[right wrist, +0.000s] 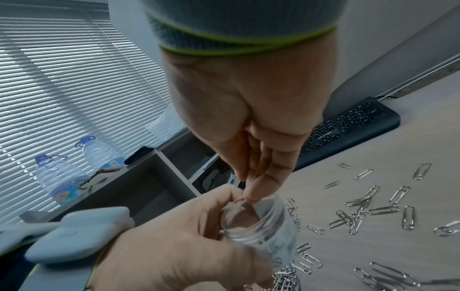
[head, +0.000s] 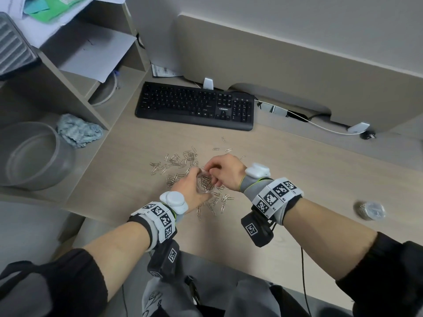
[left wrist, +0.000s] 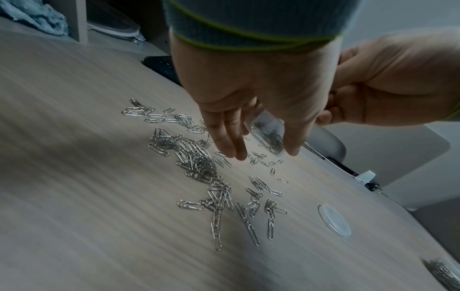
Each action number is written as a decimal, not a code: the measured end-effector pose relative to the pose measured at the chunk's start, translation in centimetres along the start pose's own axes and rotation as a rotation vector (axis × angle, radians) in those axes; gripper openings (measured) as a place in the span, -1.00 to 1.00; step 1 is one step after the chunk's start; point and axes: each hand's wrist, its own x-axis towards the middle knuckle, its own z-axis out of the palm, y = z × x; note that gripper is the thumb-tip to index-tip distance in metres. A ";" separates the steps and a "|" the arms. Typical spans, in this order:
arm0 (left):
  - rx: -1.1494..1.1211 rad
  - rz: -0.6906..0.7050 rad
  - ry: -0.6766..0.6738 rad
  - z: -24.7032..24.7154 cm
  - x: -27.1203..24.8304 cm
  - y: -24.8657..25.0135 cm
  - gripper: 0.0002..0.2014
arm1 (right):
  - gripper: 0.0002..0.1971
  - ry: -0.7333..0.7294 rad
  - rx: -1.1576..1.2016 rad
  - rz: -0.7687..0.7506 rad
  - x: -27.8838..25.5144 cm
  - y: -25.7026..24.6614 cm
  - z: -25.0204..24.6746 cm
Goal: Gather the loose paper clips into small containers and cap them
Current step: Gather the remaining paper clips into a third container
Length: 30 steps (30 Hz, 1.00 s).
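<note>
My left hand (head: 194,183) grips a small clear container (head: 206,183), tilted and partly filled with paper clips. The left wrist view shows the container (left wrist: 267,132) between the left thumb and fingers, lifted above the desk. My right hand (right wrist: 246,195) has its fingertips bunched at the container's open mouth (right wrist: 261,222), pinching what looks like a paper clip. Loose silver paper clips (head: 180,161) lie scattered around and under both hands. A round clear lid (left wrist: 334,220) lies flat to the right of the clips.
A second small container (head: 372,210) full of clips stands at the right of the desk. A black keyboard (head: 194,106) lies behind the clips. A big clear tub (head: 34,156) and a blue cloth (head: 77,131) are at the left, under the shelf unit.
</note>
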 end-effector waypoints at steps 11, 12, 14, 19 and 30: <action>-0.005 -0.140 0.056 -2.3 1.6 -3.0 -0.37 | -0.80 0.174 -0.445 0.467 6.1 7.3 -5.3; 0.000 -0.153 0.057 -2.5 1.8 -3.5 -0.37 | -0.77 0.153 -0.524 0.487 6.7 7.6 -5.8; -0.022 -0.161 0.069 -3.0 2.3 -4.5 -0.37 | -0.74 0.127 -0.614 0.518 8.1 8.1 -6.4; -0.040 -0.194 0.098 -4.1 3.0 -6.2 -0.42 | -0.62 0.203 -0.673 0.505 12.6 7.0 -4.6; -0.057 -0.216 0.090 -5.3 3.4 -7.1 -0.47 | -0.61 0.139 -0.914 0.219 14.0 4.8 0.6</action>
